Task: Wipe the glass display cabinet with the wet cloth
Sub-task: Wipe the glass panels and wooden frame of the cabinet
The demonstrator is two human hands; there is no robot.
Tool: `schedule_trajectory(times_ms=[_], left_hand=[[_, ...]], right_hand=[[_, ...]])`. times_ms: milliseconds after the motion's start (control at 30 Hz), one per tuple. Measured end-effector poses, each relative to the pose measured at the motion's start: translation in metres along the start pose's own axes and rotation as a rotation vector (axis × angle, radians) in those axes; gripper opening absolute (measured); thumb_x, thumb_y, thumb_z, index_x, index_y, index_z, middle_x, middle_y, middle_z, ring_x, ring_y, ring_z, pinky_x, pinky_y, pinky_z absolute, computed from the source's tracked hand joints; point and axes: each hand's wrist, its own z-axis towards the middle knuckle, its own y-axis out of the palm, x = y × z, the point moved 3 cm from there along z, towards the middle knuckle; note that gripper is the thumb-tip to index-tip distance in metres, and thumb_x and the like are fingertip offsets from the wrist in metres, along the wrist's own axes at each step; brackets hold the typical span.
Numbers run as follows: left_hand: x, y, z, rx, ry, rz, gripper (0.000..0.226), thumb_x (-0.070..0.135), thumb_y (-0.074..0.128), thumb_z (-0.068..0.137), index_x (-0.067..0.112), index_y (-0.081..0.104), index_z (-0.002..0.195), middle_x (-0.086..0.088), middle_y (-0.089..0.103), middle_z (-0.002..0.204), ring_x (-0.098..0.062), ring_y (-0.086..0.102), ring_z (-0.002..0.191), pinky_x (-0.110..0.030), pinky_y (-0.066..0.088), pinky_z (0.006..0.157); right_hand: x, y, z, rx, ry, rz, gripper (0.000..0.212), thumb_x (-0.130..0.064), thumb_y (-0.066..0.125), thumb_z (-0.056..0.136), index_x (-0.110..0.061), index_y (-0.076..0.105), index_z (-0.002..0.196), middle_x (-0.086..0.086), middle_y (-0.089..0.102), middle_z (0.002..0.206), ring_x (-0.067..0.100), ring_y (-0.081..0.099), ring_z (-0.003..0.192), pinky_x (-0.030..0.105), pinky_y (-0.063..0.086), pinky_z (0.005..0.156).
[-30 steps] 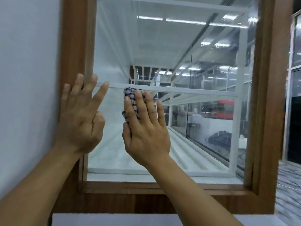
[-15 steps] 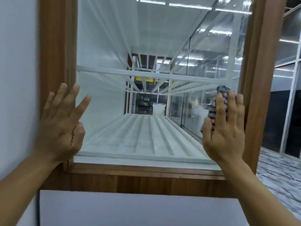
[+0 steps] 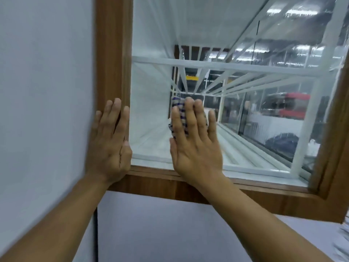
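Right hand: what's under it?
A checked cloth pressed flat on the glass; its edges show above and between the fingers of the right hand. The rest of the cloth and the glass beneath the palm are covered.

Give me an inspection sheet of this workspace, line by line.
Surface: glass pane set in a brown wooden frame; reflections of ceiling lights on it.
Job's things: checked cloth pressed flat against the pane, lower left part.
Clutter: nothing seen on the white shelves inside.
Grippers: left hand flat on the frame's left upright, fingers spread, empty; right hand open, palm holding the cloth to the glass.
Cables: nothing seen.
Surroundings: pale wall at left, pale panel below the frame; red boxes blurred beyond the glass.
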Motion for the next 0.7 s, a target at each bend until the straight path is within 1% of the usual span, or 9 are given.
schedule_trajectory(times_ms=[100, 167, 233, 300, 367, 433, 567, 700], left_hand=[[-0.002, 0.000, 0.002, 0.043, -0.005, -0.051, 0.069, 0.021, 0.032, 0.092, 0.001, 0.024, 0.157, -0.017, 0.021, 0.166, -0.028, 0.013, 0.158, -0.051, 0.011, 0.128], [-0.003, -0.001, 0.002, 0.059, -0.011, -0.090, 0.068, 0.023, 0.030, 0.094, -0.003, 0.024, 0.156, -0.017, 0.021, 0.166, -0.029, 0.015, 0.157, -0.052, 0.012, 0.128], [-0.004, -0.001, 0.004, 0.053, -0.027, -0.121, 0.069, 0.023, 0.029, 0.093, -0.004, 0.023, 0.156, -0.015, 0.018, 0.166, -0.028, 0.014, 0.157, -0.052, 0.011, 0.128], [-0.003, -0.002, 0.005, 0.045, -0.032, -0.118, 0.068, 0.023, 0.029, 0.093, -0.003, 0.024, 0.156, -0.015, 0.017, 0.166, -0.029, 0.013, 0.158, -0.055, 0.012, 0.127], [0.000, -0.002, 0.007, 0.032, -0.013, -0.088, 0.068, 0.023, 0.030, 0.094, -0.002, 0.026, 0.156, -0.018, 0.019, 0.166, -0.033, 0.014, 0.157, -0.057, 0.011, 0.127], [0.004, -0.001, 0.008, 0.014, 0.014, -0.056, 0.067, 0.023, 0.030, 0.094, -0.001, 0.027, 0.157, -0.021, 0.021, 0.166, -0.036, 0.014, 0.157, -0.055, 0.008, 0.128], [0.021, 0.006, 0.001, -0.075, 0.081, 0.042, 0.072, 0.021, 0.034, 0.089, 0.006, 0.027, 0.158, -0.016, 0.020, 0.168, -0.037, 0.013, 0.157, -0.054, 0.004, 0.128], [0.042, 0.014, -0.004, -0.133, 0.107, 0.132, 0.072, 0.024, 0.034, 0.089, 0.008, 0.027, 0.159, -0.015, 0.021, 0.168, -0.037, 0.015, 0.157, -0.058, 0.001, 0.126]], right_hand=[[-0.063, 0.018, 0.017, -0.049, -0.032, 0.061, 0.064, -0.036, 0.035, 0.107, -0.011, 0.015, 0.163, 0.016, 0.009, 0.171, 0.031, 0.004, 0.160, 0.053, -0.001, 0.130], [-0.093, 0.027, 0.021, -0.117, -0.030, 0.077, 0.067, -0.039, 0.029, 0.108, -0.011, 0.005, 0.164, 0.014, -0.002, 0.173, 0.028, -0.008, 0.160, 0.052, -0.009, 0.129], [-0.106, 0.032, 0.020, -0.172, 0.005, 0.077, 0.068, -0.040, 0.021, 0.108, -0.012, -0.006, 0.163, 0.012, -0.015, 0.171, 0.027, -0.022, 0.157, 0.051, -0.015, 0.127], [-0.106, 0.033, 0.013, -0.205, 0.018, 0.087, 0.070, -0.039, 0.025, 0.108, -0.013, -0.013, 0.161, 0.011, -0.024, 0.168, 0.026, -0.029, 0.154, 0.051, -0.018, 0.126], [-0.100, 0.032, 0.002, -0.207, 0.008, 0.084, 0.076, -0.036, 0.034, 0.106, -0.014, -0.014, 0.161, 0.010, -0.024, 0.168, 0.025, -0.029, 0.154, 0.050, -0.018, 0.126], [-0.090, 0.029, -0.008, -0.200, 0.018, 0.084, 0.078, -0.033, 0.040, 0.104, -0.016, -0.009, 0.162, 0.009, -0.018, 0.170, 0.025, -0.025, 0.156, 0.051, -0.015, 0.127], [-0.055, 0.014, -0.025, -0.191, 0.083, 0.078, 0.069, -0.036, 0.035, 0.108, -0.017, -0.001, 0.164, 0.010, -0.010, 0.173, 0.026, -0.016, 0.159, 0.051, -0.006, 0.129], [-0.015, 0.000, -0.044, -0.164, 0.118, 0.066, 0.067, -0.036, 0.035, 0.108, -0.017, 0.004, 0.165, 0.011, -0.003, 0.173, 0.027, -0.008, 0.160, 0.052, -0.001, 0.130]])
